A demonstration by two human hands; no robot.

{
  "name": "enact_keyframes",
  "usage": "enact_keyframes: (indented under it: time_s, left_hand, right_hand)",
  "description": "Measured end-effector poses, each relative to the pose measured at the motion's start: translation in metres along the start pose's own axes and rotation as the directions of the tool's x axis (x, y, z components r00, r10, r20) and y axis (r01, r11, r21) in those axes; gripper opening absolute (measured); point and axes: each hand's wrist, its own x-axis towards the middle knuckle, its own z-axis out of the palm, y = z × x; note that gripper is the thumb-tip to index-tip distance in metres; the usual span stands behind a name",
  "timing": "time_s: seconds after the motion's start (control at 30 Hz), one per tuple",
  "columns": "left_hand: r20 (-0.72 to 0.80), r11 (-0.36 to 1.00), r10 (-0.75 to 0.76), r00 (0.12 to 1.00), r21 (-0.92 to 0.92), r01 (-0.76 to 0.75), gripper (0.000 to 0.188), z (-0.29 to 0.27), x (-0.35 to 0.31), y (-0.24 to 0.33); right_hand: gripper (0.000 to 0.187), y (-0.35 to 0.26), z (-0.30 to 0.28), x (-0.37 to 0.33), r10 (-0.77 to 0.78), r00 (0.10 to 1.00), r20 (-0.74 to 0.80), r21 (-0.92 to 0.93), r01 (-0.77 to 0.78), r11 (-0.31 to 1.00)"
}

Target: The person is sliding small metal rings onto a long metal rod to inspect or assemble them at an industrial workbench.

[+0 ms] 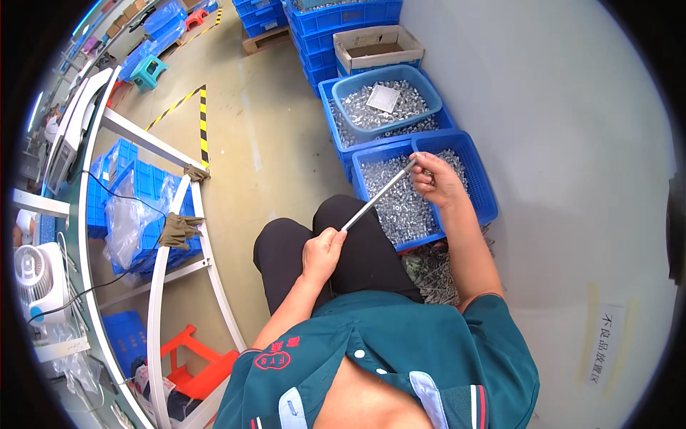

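A slim, straight silvery metal rod point(379, 195) slants up to the right above my lap. My left hand point(323, 255) is closed around its lower end, over my thighs. The fingertips of my right hand point(439, 180) pinch at its upper end, above a blue basket point(486, 179) full of small, shiny metal pieces point(404, 207). Whether a small piece sits on the rod's tip under those fingers cannot be made out.
Beyond that basket, a light-blue tub point(350, 107) of similar pieces carries a white card point(383, 99). A cardboard box point(379, 48) and stacked blue crates point(311, 43) stand behind. Thin metal rods point(436, 275) lie below the basket. White wall right; white-framed bench point(150, 143) left.
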Motion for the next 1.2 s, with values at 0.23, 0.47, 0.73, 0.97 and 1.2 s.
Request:
enact_keyframes:
  time_s: [0.23,0.47,0.73,0.97,1.2]
  left_hand:
    - [0.020,1.000,0.010,1.000,-0.002,-0.010,0.035,-0.002,0.000,0.002]
    - [0.015,0.999,-0.012,1.000,-0.032,0.012,0.032,-0.002,-0.001,-0.001]
    - [0.027,0.995,-0.053,0.998,-0.081,0.055,0.033,-0.003,0.001,0.002]
    - [0.012,0.999,-0.008,1.000,-0.038,0.009,0.033,-0.002,-0.001,-0.001]
    - [0.010,1.000,0.012,1.000,-0.026,-0.011,0.033,-0.002,-0.001,0.000]
  right_hand:
    - [0.021,-0.009,0.025,-0.003,-0.249,0.958,-0.141,-0.869,0.000,0.494]
    - [0.022,0.017,0.017,-0.012,0.053,0.998,-0.036,-0.113,-0.057,0.992]
    - [0.021,0.025,-0.016,-0.010,0.056,0.979,-0.196,0.154,-0.026,0.988]
    - [0.019,0.010,-0.007,-0.001,-0.043,0.993,-0.111,0.280,0.072,0.957]
    - [0.027,0.014,-0.004,0.009,-0.035,0.983,-0.181,0.161,0.065,0.985]
